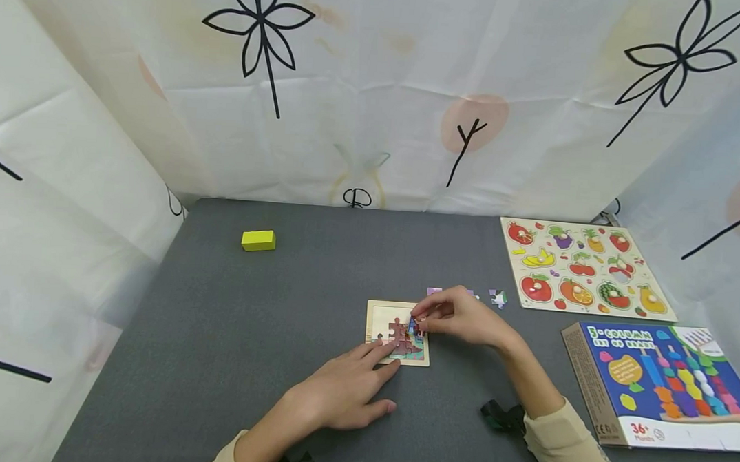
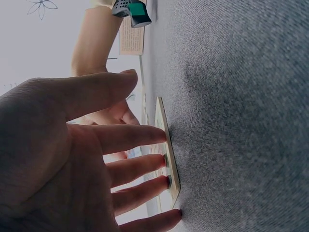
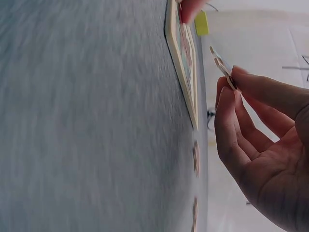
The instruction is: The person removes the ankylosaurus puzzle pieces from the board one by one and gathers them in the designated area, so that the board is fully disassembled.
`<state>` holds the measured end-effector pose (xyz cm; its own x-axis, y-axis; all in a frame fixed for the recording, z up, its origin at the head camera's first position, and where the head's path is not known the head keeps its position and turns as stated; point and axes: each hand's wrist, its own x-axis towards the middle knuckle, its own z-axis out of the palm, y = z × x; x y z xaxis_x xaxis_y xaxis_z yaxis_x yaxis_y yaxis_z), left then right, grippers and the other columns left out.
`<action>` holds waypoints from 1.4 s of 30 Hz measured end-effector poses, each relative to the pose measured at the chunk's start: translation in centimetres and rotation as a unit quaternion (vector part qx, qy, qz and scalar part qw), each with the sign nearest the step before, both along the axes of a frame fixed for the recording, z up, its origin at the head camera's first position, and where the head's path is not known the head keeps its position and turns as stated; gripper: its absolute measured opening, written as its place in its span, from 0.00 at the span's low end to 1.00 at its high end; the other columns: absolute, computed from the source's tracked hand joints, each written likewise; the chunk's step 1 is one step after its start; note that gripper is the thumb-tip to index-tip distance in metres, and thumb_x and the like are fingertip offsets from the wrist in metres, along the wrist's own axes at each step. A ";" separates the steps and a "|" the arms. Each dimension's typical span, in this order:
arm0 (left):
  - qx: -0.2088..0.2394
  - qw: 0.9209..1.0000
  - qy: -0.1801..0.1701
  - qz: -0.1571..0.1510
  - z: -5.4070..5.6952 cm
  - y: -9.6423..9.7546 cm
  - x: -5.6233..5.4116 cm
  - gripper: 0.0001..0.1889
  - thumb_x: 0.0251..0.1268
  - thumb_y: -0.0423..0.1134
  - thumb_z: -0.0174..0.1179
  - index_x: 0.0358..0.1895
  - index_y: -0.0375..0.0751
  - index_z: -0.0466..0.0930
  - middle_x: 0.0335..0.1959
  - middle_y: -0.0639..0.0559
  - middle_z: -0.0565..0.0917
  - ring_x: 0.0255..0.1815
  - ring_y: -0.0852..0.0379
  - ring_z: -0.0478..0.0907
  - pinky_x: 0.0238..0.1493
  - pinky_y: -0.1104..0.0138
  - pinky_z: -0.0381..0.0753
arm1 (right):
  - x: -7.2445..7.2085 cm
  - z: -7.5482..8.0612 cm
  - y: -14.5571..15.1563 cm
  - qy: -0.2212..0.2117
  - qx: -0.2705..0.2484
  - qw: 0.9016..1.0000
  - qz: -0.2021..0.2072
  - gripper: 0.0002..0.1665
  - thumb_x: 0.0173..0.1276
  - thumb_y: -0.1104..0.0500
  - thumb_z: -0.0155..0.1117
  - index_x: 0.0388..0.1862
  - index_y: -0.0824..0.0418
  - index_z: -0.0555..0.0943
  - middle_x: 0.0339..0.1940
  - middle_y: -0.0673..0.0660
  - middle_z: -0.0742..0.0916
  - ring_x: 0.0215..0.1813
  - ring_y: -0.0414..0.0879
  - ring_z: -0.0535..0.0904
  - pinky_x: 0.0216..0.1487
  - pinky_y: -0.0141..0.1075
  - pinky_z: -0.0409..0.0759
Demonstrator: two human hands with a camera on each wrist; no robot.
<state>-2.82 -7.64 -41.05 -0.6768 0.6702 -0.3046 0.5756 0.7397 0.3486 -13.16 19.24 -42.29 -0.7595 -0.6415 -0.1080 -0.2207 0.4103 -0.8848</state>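
The left hand [image 1: 349,390] is rested, fingers outstretched, on the puzzle board [image 1: 379,308], above which a puzzle piece [image 3: 222,67] is pinched by the right hand [image 1: 467,318]

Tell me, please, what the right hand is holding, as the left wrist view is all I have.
Observer: The right hand pinches a jigsaw piece between thumb and fingers.
Operator: Thank you; is it set in place?
Observer: No, the right wrist view shows it raised clear of the jigsaw board.
Operator: Is anything farther off to the left?
Observer: Yes, the head view shows a yellow block beyond the board.
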 end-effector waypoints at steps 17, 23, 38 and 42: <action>0.001 1.000 -0.006 0.005 -0.1 0.1 -0.1 0.33 0.82 0.60 0.58 0.82 0.50 0.71 0.90 0.54 0.60 0.90 0.49 0.60 0.82 0.51 0.73 | -0.6 -0.3 3.8 -0.015 0.025 0.999 -0.014 0.13 0.75 0.71 0.68 0.55 0.74 0.88 0.49 0.70 0.93 0.43 0.37 0.90 0.46 0.29 0.88; 0.000 1.000 -0.009 0.008 -0.2 0.1 -0.1 0.33 0.82 0.60 0.58 0.82 0.51 0.71 0.90 0.54 0.59 0.90 0.49 0.59 0.82 0.51 0.73 | -0.6 -0.8 3.5 -0.010 0.030 0.999 -0.009 0.12 0.74 0.71 0.69 0.53 0.74 0.88 0.46 0.69 0.93 0.40 0.34 0.88 0.43 0.29 0.87; 0.008 1.000 -0.007 0.008 0.1 0.0 0.1 0.33 0.82 0.60 0.59 0.82 0.50 0.72 0.90 0.53 0.60 0.90 0.48 0.60 0.82 0.50 0.73 | -0.2 -0.9 2.8 0.037 0.075 0.995 -0.045 0.10 0.70 0.70 0.75 0.49 0.69 0.90 0.43 0.63 0.94 0.38 0.40 0.89 0.41 0.28 0.86; 0.010 1.000 -0.007 0.008 0.1 0.0 0.1 0.33 0.81 0.60 0.59 0.81 0.50 0.72 0.90 0.52 0.61 0.90 0.48 0.60 0.82 0.50 0.73 | -0.2 -0.8 2.6 0.038 0.076 0.995 -0.059 0.09 0.68 0.69 0.76 0.46 0.68 0.89 0.40 0.61 0.93 0.38 0.41 0.89 0.41 0.29 0.86</action>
<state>-2.76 -7.68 -40.97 -0.6835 0.6649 -0.3013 0.5580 0.7420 0.3715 -13.38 21.87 -43.11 -0.8385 -0.5276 -0.1364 -0.2263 0.5647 -0.7936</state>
